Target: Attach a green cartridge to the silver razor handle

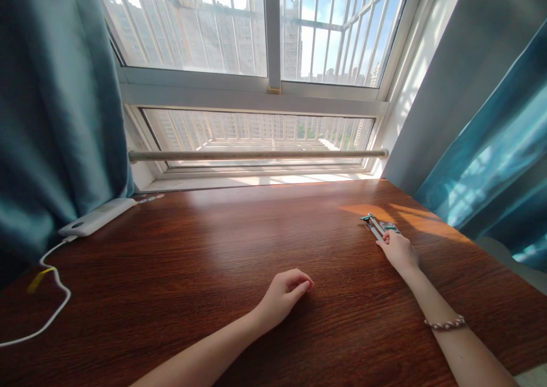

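My right hand (398,252) reaches out at the right side of the wooden table (205,250), a braided bracelet on its wrist. Its thumb and fingers are closed on the lower end of a slim razor (371,225), pale-handled with a dark and teal head. Close beside it, partly behind the fingers, lies a small teal and clear item (390,227) whose kind I cannot make out. Nearer the front, my left hand (287,293) rests on the tabletop. Its fingers are curled in towards the thumb, and nothing shows between them.
A white power strip (99,217) lies at the table's left edge, its white cable (64,289) with a yellow tag trailing forward. Blue curtains (55,108) hang at both sides. A rail (256,155) crosses the window behind the table.
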{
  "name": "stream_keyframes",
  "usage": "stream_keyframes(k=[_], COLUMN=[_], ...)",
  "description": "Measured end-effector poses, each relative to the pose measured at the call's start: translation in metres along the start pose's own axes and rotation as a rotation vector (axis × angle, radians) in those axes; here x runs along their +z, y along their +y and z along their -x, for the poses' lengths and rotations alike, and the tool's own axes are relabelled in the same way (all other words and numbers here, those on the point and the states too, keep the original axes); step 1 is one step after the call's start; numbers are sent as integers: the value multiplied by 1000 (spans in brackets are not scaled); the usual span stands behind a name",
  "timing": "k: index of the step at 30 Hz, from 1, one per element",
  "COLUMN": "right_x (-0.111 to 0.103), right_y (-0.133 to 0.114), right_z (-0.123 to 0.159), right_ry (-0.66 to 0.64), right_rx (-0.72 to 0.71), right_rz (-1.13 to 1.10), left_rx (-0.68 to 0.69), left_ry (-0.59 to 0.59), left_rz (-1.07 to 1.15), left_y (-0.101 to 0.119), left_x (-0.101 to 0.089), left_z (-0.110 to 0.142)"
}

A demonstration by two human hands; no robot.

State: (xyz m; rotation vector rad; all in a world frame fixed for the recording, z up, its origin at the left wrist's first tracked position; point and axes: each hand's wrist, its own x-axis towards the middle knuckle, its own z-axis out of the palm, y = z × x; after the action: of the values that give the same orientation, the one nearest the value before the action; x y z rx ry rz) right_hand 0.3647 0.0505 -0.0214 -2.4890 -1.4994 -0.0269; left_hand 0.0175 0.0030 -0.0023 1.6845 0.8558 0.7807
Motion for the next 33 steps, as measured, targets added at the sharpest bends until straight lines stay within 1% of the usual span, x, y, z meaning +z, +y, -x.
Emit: stream_keyframes(k=[7, 16, 25, 33], right_x=[-2, -1, 2, 5], right_y=[-2, -7, -9, -5], right_z=[2, 4, 3, 3], right_ry=[-15, -9, 59, 119], right_rx=[36, 23, 14, -34], right_rz=[-1, 29, 85, 101], left_rx=[7, 3, 26, 68], left_ry=[-23, -20, -9, 0], left_rz=[-19, -38, -87, -177], left_y=[-4, -1, -5, -2], left_x=[0, 0, 1, 1], left_z=[-1, 0, 3, 8])
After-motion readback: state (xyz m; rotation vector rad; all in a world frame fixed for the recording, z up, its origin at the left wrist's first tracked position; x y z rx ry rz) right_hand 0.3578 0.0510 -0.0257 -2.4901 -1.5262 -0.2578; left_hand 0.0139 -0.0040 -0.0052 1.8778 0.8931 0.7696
